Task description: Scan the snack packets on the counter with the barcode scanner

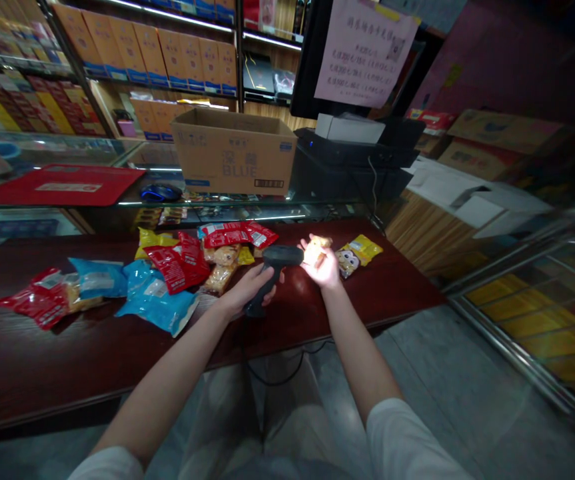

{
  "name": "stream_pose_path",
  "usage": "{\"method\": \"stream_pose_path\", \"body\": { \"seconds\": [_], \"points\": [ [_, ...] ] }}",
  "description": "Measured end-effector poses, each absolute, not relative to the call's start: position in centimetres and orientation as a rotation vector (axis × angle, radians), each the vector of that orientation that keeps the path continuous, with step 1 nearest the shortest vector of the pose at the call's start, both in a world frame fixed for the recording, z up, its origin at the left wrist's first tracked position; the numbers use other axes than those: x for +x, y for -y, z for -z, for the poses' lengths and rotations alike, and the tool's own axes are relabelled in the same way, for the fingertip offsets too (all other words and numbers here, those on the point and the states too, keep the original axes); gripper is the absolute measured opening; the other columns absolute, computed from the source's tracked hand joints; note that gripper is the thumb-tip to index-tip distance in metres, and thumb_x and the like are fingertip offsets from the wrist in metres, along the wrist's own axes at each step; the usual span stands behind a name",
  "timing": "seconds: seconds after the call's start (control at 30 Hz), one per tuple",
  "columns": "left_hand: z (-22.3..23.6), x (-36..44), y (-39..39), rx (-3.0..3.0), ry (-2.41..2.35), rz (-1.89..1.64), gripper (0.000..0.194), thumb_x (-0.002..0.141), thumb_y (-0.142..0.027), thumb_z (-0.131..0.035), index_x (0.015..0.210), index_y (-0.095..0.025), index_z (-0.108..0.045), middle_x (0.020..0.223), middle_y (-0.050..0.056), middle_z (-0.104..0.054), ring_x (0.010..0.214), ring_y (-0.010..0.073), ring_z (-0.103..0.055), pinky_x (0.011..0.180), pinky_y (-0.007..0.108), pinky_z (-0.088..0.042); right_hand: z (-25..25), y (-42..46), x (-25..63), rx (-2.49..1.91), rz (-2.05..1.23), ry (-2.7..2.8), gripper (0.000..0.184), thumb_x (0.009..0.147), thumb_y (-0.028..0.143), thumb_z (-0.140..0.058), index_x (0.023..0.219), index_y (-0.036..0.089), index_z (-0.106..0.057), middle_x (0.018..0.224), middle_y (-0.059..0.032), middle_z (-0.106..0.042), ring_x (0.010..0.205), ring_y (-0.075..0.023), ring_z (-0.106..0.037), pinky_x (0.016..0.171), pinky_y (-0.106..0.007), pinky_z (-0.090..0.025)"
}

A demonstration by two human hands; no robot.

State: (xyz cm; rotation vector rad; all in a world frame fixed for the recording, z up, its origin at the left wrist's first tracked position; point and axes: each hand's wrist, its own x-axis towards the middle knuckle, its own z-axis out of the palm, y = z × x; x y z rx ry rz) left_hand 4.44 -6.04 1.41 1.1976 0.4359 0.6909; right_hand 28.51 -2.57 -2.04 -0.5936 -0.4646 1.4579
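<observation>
My left hand (248, 291) is wrapped round the grip of a dark barcode scanner (281, 255), whose head points right. Its bright light falls on a small snack packet (316, 251) in my right hand (328, 270), which holds it with curled fingers, palm up. The glare washes out the packet's print. Right of that hand lies a yellow snack bag (364, 248) with a cartoon face. On the left of the dark red table (287, 333) lie several packets, among them a blue bag (157, 299) and a red bag (180, 263).
An open cardboard box (237, 160) stands on the glass counter behind the table, beside a computer mouse (161, 192) and a red mat (60, 185). A monitor (312, 60) with a paper notice rises at the back. A metal rack (517, 360) stands at right. The scanner's cable (280, 383) hangs below the table edge.
</observation>
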Motion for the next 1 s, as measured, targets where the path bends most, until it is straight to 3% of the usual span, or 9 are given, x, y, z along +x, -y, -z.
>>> {"method": "stream_pose_path", "body": {
  "seconds": [0.23,0.5,0.6,0.7,0.77,0.87,1.0],
  "points": [
    [-1.7,4.4,6.4,1.222,-0.491,-0.643,0.053,0.083,-0.067,-0.061,0.092,-0.015,-0.058,0.053,-0.004,-0.050,0.041,0.0072,-0.043,0.040,0.019,-0.031,2.1,2.2,28.0,-0.629,-1.402,0.475,0.034,0.074,0.030,-0.057,0.106,0.024,-0.064,0.105,-0.0092,-0.074,0.100,-0.0256,-0.072,0.084,-0.045,-0.059],
    [-1.8,4.0,6.4,1.227,-0.544,-0.630,0.063,0.086,-0.070,-0.054,0.111,-0.012,-0.061,0.051,-0.004,-0.051,0.040,0.0083,-0.044,0.040,0.019,-0.032,0.9,3.2,27.2,-0.818,-1.334,0.545,0.030,0.077,0.031,-0.050,0.105,0.025,-0.058,0.100,-0.0027,-0.072,0.095,-0.0199,-0.067,0.085,-0.038,-0.057],
    [-2.6,3.0,6.0,1.247,-0.567,-0.671,0.067,0.083,-0.072,-0.056,0.109,-0.010,-0.062,0.050,-0.003,-0.051,0.040,0.0086,-0.044,0.040,0.019,-0.033,0.7,2.7,28.6,-1.017,-1.063,0.571,0.033,0.072,0.028,-0.060,0.104,0.027,-0.052,0.100,-0.0008,-0.066,0.091,-0.0187,-0.064,0.086,-0.037,-0.055],
    [-3.6,0.9,4.7,1.235,-0.594,-0.808,0.070,0.081,-0.075,-0.056,0.108,-0.010,-0.063,0.046,-0.004,-0.049,0.038,0.0092,-0.043,0.039,0.020,-0.032,0.1,2.5,31.5,-1.284,-0.605,0.681,0.053,0.061,0.022,-0.074,0.106,0.026,-0.047,0.122,-0.0050,-0.058,0.117,-0.0226,-0.055,0.107,-0.041,-0.042],
    [-4.1,-0.8,3.8,1.212,-0.624,-0.928,0.069,0.080,-0.075,-0.057,0.108,-0.011,-0.063,0.045,-0.004,-0.049,0.037,0.0097,-0.044,0.039,0.020,-0.032,-0.1,2.7,33.7,-1.613,-0.309,0.929,0.053,0.059,0.022,-0.076,0.105,0.022,-0.049,0.129,-0.0134,-0.054,0.128,-0.0307,-0.047,0.114,-0.052,-0.030],
    [-4.8,-2.6,3.1,1.180,-0.709,-1.043,0.068,0.079,-0.074,-0.059,0.107,-0.012,-0.063,0.046,-0.004,-0.051,0.038,0.0100,-0.045,0.039,0.021,-0.033,-0.1,3.0,35.3,-1.960,-0.050,1.135,0.050,0.060,0.020,-0.076,0.104,0.016,-0.053,0.133,-0.0239,-0.052,0.133,-0.0414,-0.041,0.112,-0.066,-0.019],
    [-5.1,-3.1,3.0,1.148,-0.790,-1.089,0.068,0.078,-0.075,-0.059,0.104,-0.012,-0.064,0.048,-0.003,-0.052,0.038,0.0098,-0.045,0.038,0.021,-0.032,0.5,1.1,32.4,-1.803,0.071,1.314,0.055,0.069,0.035,-0.075,0.117,0.017,-0.055,0.144,-0.0227,-0.047,0.141,-0.0398,-0.033,0.113,-0.066,-0.021]
  ]
}}
